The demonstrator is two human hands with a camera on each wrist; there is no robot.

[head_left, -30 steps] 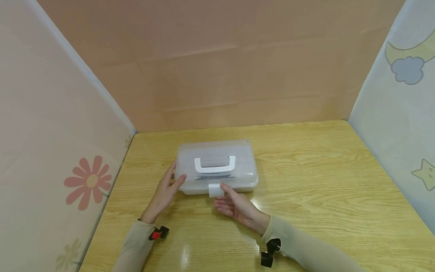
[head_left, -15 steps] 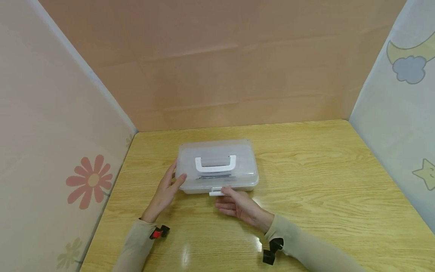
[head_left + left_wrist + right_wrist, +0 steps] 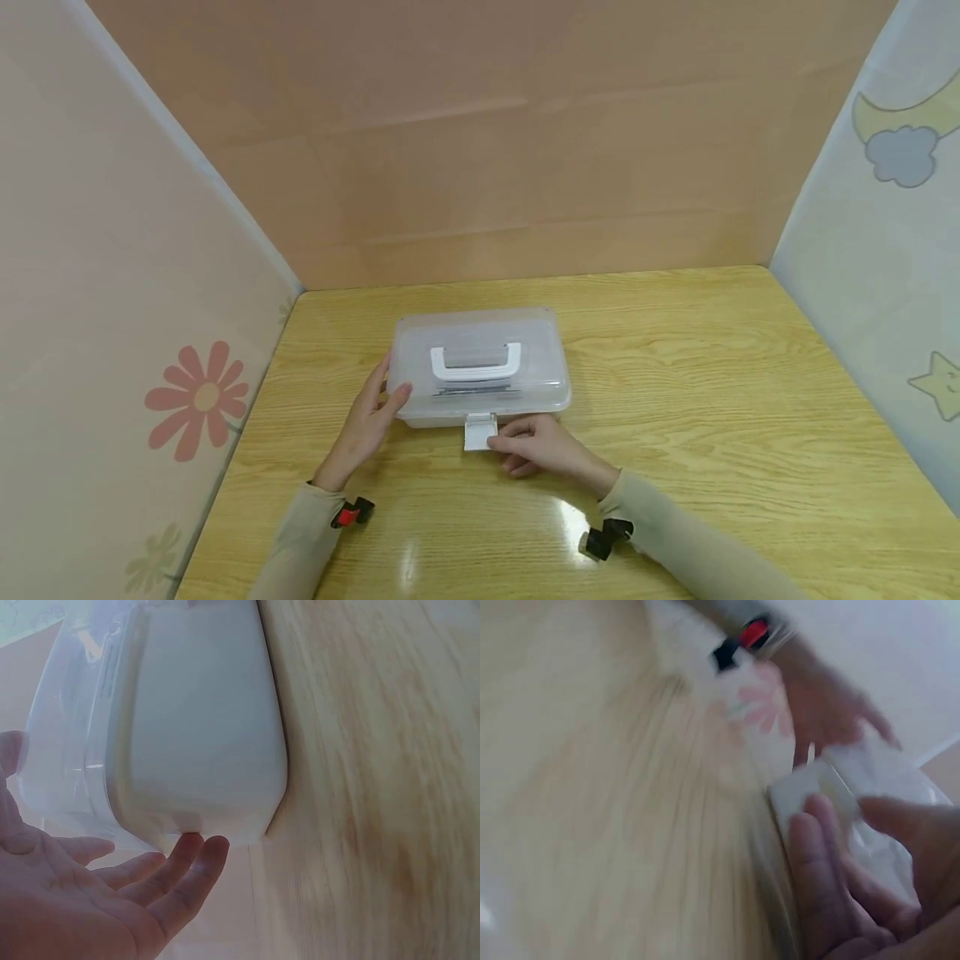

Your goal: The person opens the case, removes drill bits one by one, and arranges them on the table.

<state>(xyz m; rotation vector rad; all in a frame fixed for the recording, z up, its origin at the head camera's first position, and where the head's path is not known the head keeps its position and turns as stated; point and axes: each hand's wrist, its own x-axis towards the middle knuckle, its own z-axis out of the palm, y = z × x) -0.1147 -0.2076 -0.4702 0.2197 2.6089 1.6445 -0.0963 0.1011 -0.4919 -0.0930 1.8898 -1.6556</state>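
A big pinkish-tan wall [image 3: 480,150] stood in back, w/ two pale walls at the sides: the L wall [image 3: 90,292] had a red flower [image 3: 204,398], & the R wall [image 3: 885,283] had a moon [image 3: 888,119], a cloud [image 3: 900,157] & a star [image 3: 941,385]. The yellow wood table [image 3: 697,375] filled the space btwn them. On it, a bit L of the middle, sat a see-thru plastic box [image 3: 540,367], flat, w/ its lid [image 3: 480,327] down. Two tan sleeves came in from the bottom, the L sleeve [image 3: 296,542] & the R sleeve [image 3: 682,533]. The L hand [image 3: 367,425] was spread wide at the box's L end, thumb on the lid & fingers along the side; the L wrist cam showed fingertips touching the box. The R hand [image 3: 547,450] was narrow, fingers bent, & pinched the white clip [image 3: 478,432] by its R edge; the R wrist cam was blurry. The white handle [image 3: 476,374] lay on top of the lid. Near it, thin gray stuff [image 3: 476,390] showed thru; couldn't tell what. The clip stuck out from the middle of the box's front, toward the person. Small black bits [image 3: 597,544] sat at both cuffs, the L one w/ a red spot [image 3: 347,517].
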